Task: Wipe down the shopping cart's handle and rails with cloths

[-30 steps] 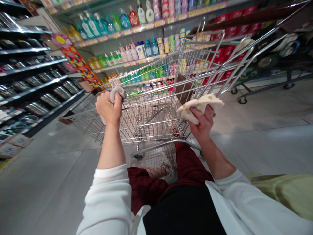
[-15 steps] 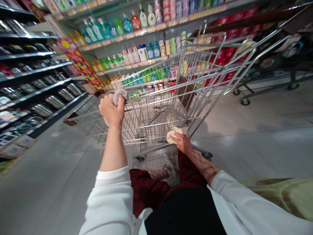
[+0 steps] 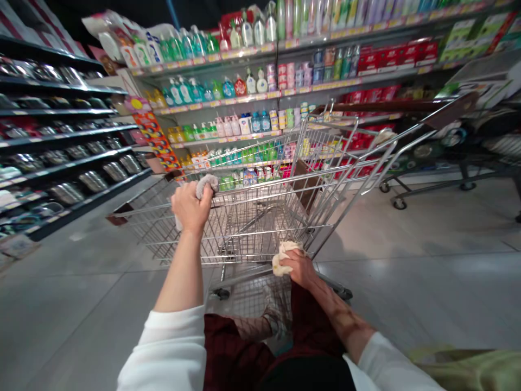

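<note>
A metal shopping cart (image 3: 244, 239) stands sideways before me, its brown-wrapped handle (image 3: 407, 107) at the upper right. My left hand (image 3: 190, 206) is closed around a grey cloth (image 3: 207, 185) on the cart's near top rail. Lower down, my right hand (image 3: 300, 267) grips a cream cloth (image 3: 285, 258) by the bottom edge of the basket's near side. Whether that cloth presses on the wire I cannot tell. Another pale cloth (image 3: 385, 136) lies on the frame near the handle. The basket holds nothing that I can see.
Shelves of pump bottles and tubs (image 3: 244, 84) rise behind the cart. Metal pots (image 3: 93, 182) fill a dark shelf on the left. A second cart (image 3: 431, 187) stands at right. Pale green fabric (image 3: 468, 369) shows at the lower right, above the tiled floor (image 3: 101, 304).
The view has tilted up, so more upper shelves show and the cart sits lower in the picture. Both hands keep their cloths; the right hand's cloth looks more bunched.
</note>
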{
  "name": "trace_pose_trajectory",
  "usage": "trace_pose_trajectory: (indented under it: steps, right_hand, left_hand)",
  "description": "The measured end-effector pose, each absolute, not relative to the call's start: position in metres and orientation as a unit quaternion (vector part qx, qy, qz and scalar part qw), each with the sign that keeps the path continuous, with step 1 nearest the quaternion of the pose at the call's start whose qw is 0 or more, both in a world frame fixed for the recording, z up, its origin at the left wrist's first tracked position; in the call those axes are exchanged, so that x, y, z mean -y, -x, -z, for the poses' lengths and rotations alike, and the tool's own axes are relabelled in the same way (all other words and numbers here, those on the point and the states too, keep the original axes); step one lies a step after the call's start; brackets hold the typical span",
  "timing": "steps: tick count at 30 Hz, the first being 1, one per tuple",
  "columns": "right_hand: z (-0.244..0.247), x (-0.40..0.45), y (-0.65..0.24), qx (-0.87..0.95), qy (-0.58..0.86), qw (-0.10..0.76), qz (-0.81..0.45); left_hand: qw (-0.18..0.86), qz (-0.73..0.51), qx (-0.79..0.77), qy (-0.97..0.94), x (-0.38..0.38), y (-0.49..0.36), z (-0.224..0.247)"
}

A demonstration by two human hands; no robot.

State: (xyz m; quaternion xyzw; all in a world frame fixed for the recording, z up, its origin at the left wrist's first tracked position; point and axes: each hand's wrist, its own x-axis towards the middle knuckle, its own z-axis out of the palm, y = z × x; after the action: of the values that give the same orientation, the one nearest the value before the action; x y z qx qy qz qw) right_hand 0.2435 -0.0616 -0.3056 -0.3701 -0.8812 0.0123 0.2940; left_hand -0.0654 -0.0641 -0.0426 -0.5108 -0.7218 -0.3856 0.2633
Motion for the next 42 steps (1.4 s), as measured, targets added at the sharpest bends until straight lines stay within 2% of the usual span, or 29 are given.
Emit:
trace_pose_trajectory:
  steps: [2,6,8,12,15,20,28,32,37,42]
  right_hand:
    - [0.281,0.06,-0.255,0.849,0.384,0.361,0.021]
    - [0.202,0.055,-0.279,0.722,0.353,0.577,0.144]
    - [0.159,0.048,-0.288,0.661,0.36,0.625,0.207]
    - [0.095,0.028,-0.287,0.639,0.421,0.596,0.242]
    - [0.079,0.017,-0.274,0.675,0.426,0.553,0.24]
    - [0.107,0.014,-0.258,0.661,0.454,0.544,0.248]
    - [0.236,0.032,-0.25,0.766,0.457,0.409,0.193]
    - [0.278,0.039,-0.249,0.79,0.463,0.362,0.175]
    - [0.28,0.039,-0.247,0.779,0.455,0.382,0.202]
    - [0.247,0.034,-0.253,0.768,0.382,0.46,0.231]
  left_hand:
    - [0.264,0.388,0.72,0.511,0.064,0.066,0.043]
    - [0.262,0.386,0.722,0.511,0.064,0.066,0.043]
    - [0.26,0.387,0.722,0.511,0.064,0.065,0.043]
    - [0.262,0.394,0.719,0.51,0.064,0.064,0.043]
    - [0.264,0.391,0.72,0.508,0.064,0.064,0.043]
    - [0.263,0.393,0.72,0.507,0.065,0.064,0.044]
    - [0.249,0.391,0.727,0.507,0.064,0.063,0.043]
    - [0.242,0.391,0.727,0.509,0.064,0.062,0.042]
    - [0.231,0.392,0.728,0.513,0.064,0.062,0.043]
    - [0.232,0.388,0.729,0.514,0.064,0.061,0.043]
